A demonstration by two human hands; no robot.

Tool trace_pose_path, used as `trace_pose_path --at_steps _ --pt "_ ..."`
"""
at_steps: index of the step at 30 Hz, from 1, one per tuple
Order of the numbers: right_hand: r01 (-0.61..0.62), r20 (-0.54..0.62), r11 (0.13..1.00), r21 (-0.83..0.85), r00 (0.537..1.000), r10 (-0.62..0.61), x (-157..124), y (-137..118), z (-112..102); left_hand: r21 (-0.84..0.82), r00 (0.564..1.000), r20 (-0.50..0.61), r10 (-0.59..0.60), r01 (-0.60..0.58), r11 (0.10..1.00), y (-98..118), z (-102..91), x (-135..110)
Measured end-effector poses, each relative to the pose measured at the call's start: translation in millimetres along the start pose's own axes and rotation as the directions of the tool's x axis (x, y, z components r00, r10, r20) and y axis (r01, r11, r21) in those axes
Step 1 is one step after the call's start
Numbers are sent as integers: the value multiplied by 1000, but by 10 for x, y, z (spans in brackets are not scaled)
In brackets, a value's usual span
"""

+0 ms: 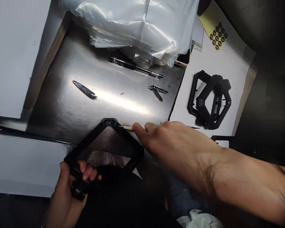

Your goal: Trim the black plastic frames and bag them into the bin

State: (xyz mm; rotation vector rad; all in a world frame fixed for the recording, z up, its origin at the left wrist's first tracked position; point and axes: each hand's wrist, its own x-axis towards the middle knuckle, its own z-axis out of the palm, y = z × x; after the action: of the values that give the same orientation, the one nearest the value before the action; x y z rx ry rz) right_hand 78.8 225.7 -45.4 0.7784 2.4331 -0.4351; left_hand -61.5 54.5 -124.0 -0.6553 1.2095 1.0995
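Note:
My left hand is closed round the lower corner of a black plastic frame, holding it tilted over the near edge of a shiny metal plate. My right hand pinches a thin pale tool whose tip touches the frame's top edge. The fingers of my right hand are pressed together on the tool.
A small dark blade, a black pen and black offcuts lie on the plate. Clear plastic bags are heaped at the back. More black frames sit on white paper at right, by a yellow sticker sheet.

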Motion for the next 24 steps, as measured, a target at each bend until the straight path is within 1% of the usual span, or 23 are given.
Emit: trace_pose_path --at_steps 3,5,7,10,11,12,15,17,18,20,24 --pt "-76 125 975 211 991 50 -15 44 30 -12 998 46 -33 34 999 -10 -2 -6" --pt "-137 162 932 336 983 86 -26 53 43 2 998 62 -28 28 1000 -9 -11 -6" --pt "-198 218 870 452 970 108 -29 38 46 25 997 72 -17 15 1000 -10 -9 -9" --pt "-276 322 765 582 942 95 -25 -14 43 33 995 81 -52 49 998 -19 19 -20" --pt "-283 335 748 601 938 86 -28 -30 45 32 995 82 -63 61 998 -23 31 -25" --pt "-282 331 749 599 939 89 -34 -43 50 27 994 84 -66 64 998 -27 43 -29" --pt "-238 273 785 572 958 91 -87 -43 77 21 995 89 -51 49 999 -33 68 -39" --pt "-225 248 772 594 965 90 -143 -14 108 14 995 80 -56 55 998 -33 71 -39" --pt "-228 246 745 627 965 88 -171 5 130 10 995 74 -61 60 998 -33 68 -36" --pt "-252 260 663 705 961 89 -218 47 190 0 996 68 -60 60 998 -34 52 -21" --pt "-278 297 439 855 955 26 -249 105 329 9 995 53 -84 84 996 -37 18 14"
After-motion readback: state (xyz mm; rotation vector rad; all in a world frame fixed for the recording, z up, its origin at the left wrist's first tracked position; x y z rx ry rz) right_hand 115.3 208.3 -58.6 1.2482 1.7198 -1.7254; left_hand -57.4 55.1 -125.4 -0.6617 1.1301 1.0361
